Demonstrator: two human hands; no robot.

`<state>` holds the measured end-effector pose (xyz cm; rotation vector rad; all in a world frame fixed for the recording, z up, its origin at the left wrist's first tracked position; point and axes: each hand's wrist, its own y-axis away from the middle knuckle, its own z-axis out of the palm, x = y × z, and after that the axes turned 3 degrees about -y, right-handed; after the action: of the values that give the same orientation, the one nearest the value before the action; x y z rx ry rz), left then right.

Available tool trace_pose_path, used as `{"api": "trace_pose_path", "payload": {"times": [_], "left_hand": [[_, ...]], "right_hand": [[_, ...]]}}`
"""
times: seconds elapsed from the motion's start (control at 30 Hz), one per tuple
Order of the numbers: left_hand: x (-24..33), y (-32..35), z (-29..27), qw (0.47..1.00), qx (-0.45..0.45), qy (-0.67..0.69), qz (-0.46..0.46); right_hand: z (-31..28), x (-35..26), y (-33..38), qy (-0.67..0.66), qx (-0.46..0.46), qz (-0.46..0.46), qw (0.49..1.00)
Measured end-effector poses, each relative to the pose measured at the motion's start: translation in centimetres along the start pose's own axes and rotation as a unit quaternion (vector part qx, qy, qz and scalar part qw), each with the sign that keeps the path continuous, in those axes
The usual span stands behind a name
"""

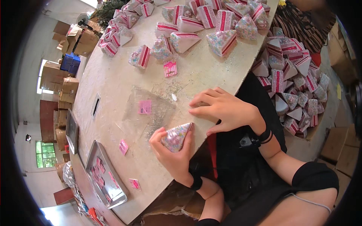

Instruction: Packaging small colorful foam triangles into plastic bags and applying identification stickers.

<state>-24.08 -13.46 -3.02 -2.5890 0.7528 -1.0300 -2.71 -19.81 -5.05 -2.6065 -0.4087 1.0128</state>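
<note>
Just to the near right of the clear plastic sheet [161, 106], your left hand [169, 152] pinches a glittery wedge [175, 139] between thumb and fingers, its speckled triangular face turned up; the wedge sits to the left of your right hand [226, 110] and apart from it; that right hand, to the right of the sheet, is spread, palm down, thumb away from the fingers; whether its fingertips touch the tabletop [109, 113] I cannot tell. At the sheet's middle you have a pink card [145, 107], on or under the film, I cannot tell which; beyond the sheet lies a striped card [170, 68], with a crowd of wedges [221, 42] farther beyond; to the sheet's near left are two loose cards [123, 147] and, outside them, a metal tray [117, 195] holding more; well right of the sheet, past the tabletop, is a heap of wedges [296, 81].
</note>
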Motion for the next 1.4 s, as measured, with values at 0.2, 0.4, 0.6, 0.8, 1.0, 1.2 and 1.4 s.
{"api": "trace_pose_path", "payload": {"times": [0.2,0.4,0.6,0.8,1.0,1.2,1.4], "left_hand": [[0.8,-0.6,2.0,0.995,0.05,-0.016,0.087],[-2.7,3.0,-1.3,0.963,0.261,-0.064,-0.03],[-10.2,4.3,-8.6,0.904,0.292,-0.198,-0.239],[-12.3,4.8,-7.5,0.896,0.148,-0.349,-0.231],[-10.2,4.3,-7.1,0.921,0.165,-0.301,-0.185],[-10.4,4.1,-7.2,0.945,0.163,-0.207,-0.193],[-9.2,3.6,-7.5,0.949,0.156,-0.189,-0.196]], "right_hand": [[-1.4,-0.4,1.5,0.046,-0.032,0.009,0.998],[-3.0,-0.5,1.5,-0.019,-0.02,0.06,0.998],[0.1,0.2,-0.7,-0.061,0.114,0.076,0.989],[2.1,0.0,-1.4,0.173,0.179,0.109,0.962],[3.7,-0.4,-4.7,0.247,0.167,0.229,0.926],[4.2,0.7,-4.8,0.152,0.161,0.223,0.949],[3.9,0.4,-5.2,0.132,0.21,0.203,0.947]]}}
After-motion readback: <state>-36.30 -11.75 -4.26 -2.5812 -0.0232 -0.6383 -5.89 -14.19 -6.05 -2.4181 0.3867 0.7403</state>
